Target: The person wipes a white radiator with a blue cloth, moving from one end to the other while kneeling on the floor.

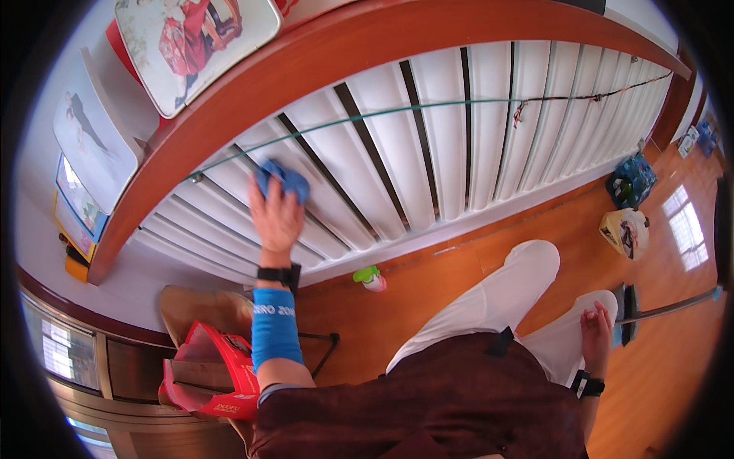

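My left hand (276, 215) presses a blue cloth (285, 181) against the white ribbed radiator (373, 143), towards its left end. The cloth is crumpled and slightly blurred, and it lies under my fingertips just below a green cord (367, 116) strung across the ribs. My right hand (596, 324) rests by my right knee, fingers loosely curled and apart, holding nothing. A black band is on each wrist, and a blue sleeve covers the left forearm.
A reddish wooden shelf (355, 43) with framed pictures arches over the radiator. On the floor stand a green-capped bottle (371, 277), bags (626, 233) and a long-handled tool (665, 310). A red bag (229, 367) sits on a chair left of my arm.
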{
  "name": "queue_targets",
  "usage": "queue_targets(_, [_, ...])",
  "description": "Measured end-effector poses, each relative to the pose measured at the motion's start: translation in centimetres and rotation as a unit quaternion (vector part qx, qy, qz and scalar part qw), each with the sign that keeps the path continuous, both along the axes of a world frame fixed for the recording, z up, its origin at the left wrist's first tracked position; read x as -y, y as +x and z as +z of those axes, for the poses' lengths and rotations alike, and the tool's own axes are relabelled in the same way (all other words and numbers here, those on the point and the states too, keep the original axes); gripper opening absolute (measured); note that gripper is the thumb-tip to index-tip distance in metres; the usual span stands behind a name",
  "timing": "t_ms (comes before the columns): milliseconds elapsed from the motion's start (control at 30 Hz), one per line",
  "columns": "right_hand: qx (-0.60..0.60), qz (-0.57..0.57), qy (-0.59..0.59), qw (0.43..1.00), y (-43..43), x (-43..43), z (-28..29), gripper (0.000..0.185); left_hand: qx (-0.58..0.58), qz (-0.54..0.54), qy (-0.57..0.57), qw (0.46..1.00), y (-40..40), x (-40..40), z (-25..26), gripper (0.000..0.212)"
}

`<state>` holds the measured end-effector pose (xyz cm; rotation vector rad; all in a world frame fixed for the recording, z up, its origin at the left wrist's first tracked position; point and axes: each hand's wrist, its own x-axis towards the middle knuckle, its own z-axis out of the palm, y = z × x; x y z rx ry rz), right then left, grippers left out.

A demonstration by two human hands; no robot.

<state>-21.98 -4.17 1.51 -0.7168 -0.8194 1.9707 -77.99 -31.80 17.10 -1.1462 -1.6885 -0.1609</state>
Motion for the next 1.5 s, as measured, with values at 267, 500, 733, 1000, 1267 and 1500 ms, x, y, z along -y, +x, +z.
queue_targets(267, [0.010, -0.014, 0.010, 1.000, 0.4, 0.4, -0.2, 0.025, -0.049, -0.025, 0.126, 0.991, 1.1, -4.3, 2.9, 0.035])
queue_targets(500, [0.001, -0.041, -0.001, 0.999, -0.2, 1.0, 0.6, 0.024, -0.014, -0.041, -0.066, 0.997, -0.8, -2.5, -11.1, 0.026])
queue_targets(733, [-0.004, -0.045, -0.007, 0.999, -0.1, 0.6, -0.5, 0.023, 0.050, -0.146, -0.371, 0.916, 1.5, -2.4, -18.3, 0.029])
queue_targets(1000, [-0.019, -0.046, -0.014, 0.999, -0.4, 1.0, 0.2, 0.022, -0.039, -0.124, -0.295, 0.947, 3.3, -5.3, -3.8, 0.031])
queue_targets(1267, [-0.001, -0.037, -0.011, 0.999, -0.5, 0.6, 0.0, 0.023, -0.049, -0.098, 0.109, 0.988, 3.8, -8.9, 6.7, 0.033])
queue_targets(1500, [-0.005, -0.074, -0.023, 0.997, 0.0, 1.8, 0.3, 0.023, -0.050, -0.039, -0.014, 0.998, 4.2, -9.7, -6.0, 0.029])
